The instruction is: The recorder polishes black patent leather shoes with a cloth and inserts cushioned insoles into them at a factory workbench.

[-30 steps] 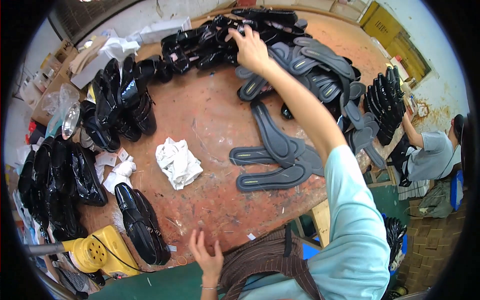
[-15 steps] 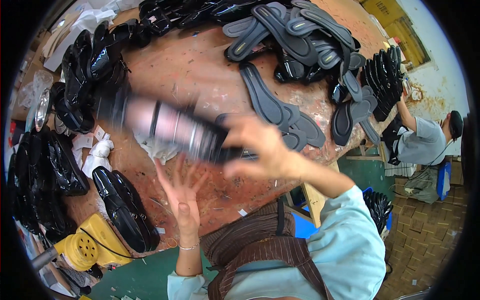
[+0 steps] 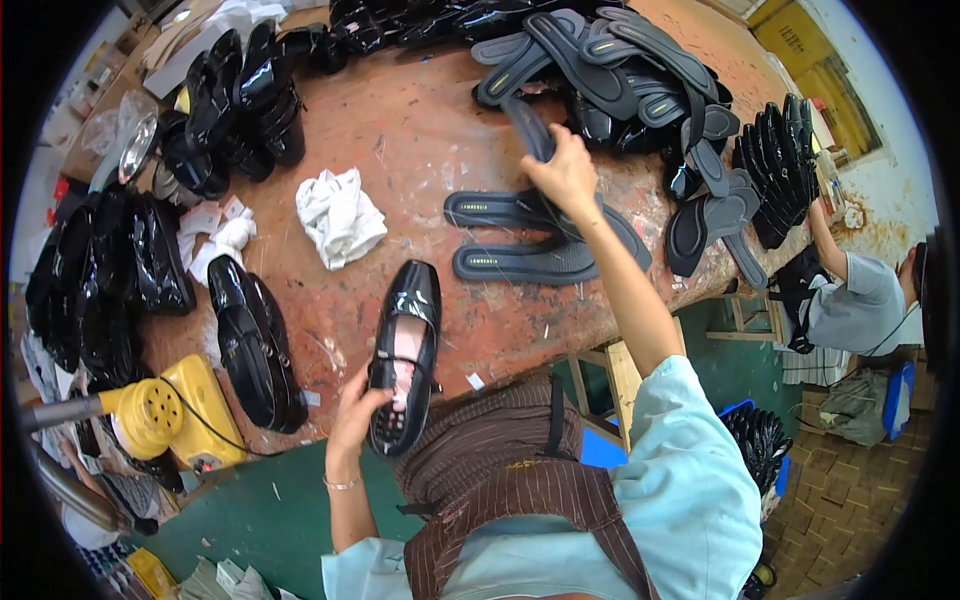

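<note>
My left hand grips the heel end of a black patent strap shoe at the table's front edge. The shoe's opening faces up and shows a pink inside. Farther off and to the right, my right hand is closed on a dark grey insole, fingers and thumb at its edges. Below that hand lie two more grey insoles, an upper insole and a lower insole, their right ends overlapping others. A finished-looking pair of black shoes stands left of the held shoe.
A crumpled white cloth lies mid-table. Black shoes crowd the left side, beside a yellow lamp-like device. Heaped insoles and a row of black shoes fill the far right. Another person works beyond the right edge.
The blurred shoe has passed from my right hand to my left, which was spread open. My right hand has moved away to the insoles and taken hold of one.
</note>
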`<state>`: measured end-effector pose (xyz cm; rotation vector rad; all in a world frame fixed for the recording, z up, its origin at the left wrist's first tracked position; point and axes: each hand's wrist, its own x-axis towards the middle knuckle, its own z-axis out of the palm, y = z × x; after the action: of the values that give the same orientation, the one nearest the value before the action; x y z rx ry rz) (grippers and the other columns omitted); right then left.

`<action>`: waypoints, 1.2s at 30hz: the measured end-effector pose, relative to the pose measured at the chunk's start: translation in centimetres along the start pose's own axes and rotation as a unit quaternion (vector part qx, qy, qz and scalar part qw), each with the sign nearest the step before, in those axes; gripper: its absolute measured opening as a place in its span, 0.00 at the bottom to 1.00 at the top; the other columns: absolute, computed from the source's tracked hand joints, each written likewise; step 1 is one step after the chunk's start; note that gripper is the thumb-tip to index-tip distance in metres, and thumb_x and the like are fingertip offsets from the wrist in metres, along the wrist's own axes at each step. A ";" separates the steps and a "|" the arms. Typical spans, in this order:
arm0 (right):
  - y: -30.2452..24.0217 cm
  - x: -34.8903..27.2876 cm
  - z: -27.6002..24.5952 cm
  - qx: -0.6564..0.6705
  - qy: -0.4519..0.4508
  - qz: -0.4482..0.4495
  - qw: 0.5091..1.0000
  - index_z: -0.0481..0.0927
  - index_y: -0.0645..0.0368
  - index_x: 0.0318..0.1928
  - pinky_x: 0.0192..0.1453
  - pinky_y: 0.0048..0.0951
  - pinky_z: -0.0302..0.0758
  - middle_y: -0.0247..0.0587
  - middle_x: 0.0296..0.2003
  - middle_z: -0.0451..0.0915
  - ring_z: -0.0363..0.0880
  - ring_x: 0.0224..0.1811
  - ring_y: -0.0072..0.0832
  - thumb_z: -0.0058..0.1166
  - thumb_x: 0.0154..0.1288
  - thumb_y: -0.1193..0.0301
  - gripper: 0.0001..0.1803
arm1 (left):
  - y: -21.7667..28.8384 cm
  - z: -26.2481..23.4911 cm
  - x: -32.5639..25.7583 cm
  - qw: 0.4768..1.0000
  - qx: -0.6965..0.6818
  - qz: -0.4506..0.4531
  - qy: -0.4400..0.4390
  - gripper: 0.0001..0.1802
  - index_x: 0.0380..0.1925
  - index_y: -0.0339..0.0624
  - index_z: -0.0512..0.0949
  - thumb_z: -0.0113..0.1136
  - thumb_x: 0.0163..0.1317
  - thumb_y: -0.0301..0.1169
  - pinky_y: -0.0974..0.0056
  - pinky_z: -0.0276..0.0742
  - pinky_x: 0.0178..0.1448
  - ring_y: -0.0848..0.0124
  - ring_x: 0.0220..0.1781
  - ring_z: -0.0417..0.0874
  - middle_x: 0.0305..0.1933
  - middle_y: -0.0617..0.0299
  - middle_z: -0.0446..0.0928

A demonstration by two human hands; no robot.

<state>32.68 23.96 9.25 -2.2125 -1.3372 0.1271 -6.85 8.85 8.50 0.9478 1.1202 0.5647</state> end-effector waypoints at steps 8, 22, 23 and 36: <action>-0.7 -1.9 -11.8 0.672 -0.209 0.064 0.707 0.69 0.74 0.62 0.65 0.40 0.74 0.56 0.60 0.75 0.80 0.55 0.42 0.37 0.68 0.59 0.32 | 1.4 0.9 -1.5 0.895 0.297 0.233 0.236 0.29 0.60 0.41 0.75 0.68 0.58 0.34 0.55 0.69 0.66 0.52 0.63 0.75 0.64 0.45 0.71; -5.9 -15.1 -6.5 0.060 -0.231 -0.511 0.826 0.86 0.57 0.46 0.64 0.46 0.68 0.44 0.49 0.80 0.76 0.51 0.41 0.65 0.44 0.75 0.23 | -2.9 -4.4 -4.0 0.818 0.424 0.326 0.209 0.23 0.42 0.42 0.84 0.75 0.40 0.22 0.52 0.72 0.68 0.50 0.67 0.73 0.70 0.47 0.65; -6.1 -15.8 -5.4 0.061 -0.235 -0.520 0.819 0.86 0.57 0.45 0.64 0.45 0.68 0.43 0.49 0.80 0.76 0.51 0.40 0.65 0.44 0.75 0.22 | -3.1 -4.6 -3.8 0.813 0.438 0.324 0.206 0.42 0.61 0.43 0.73 0.79 0.40 0.29 0.50 0.68 0.71 0.47 0.69 0.69 0.72 0.44 0.60; -12.7 -21.5 5.4 0.204 -0.351 -0.529 0.745 0.87 0.59 0.39 0.61 0.38 0.71 0.40 0.46 0.82 0.78 0.51 0.36 0.67 0.43 0.69 0.18 | -7.8 -4.7 -1.5 0.826 0.281 0.417 0.255 0.78 0.75 0.53 0.25 0.79 0.41 0.55 0.41 0.64 0.71 0.42 0.69 0.67 0.72 0.36 0.56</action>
<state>9.91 12.52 6.84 -0.7674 -2.4627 0.7759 -12.33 5.30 1.94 1.9174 1.3497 1.2987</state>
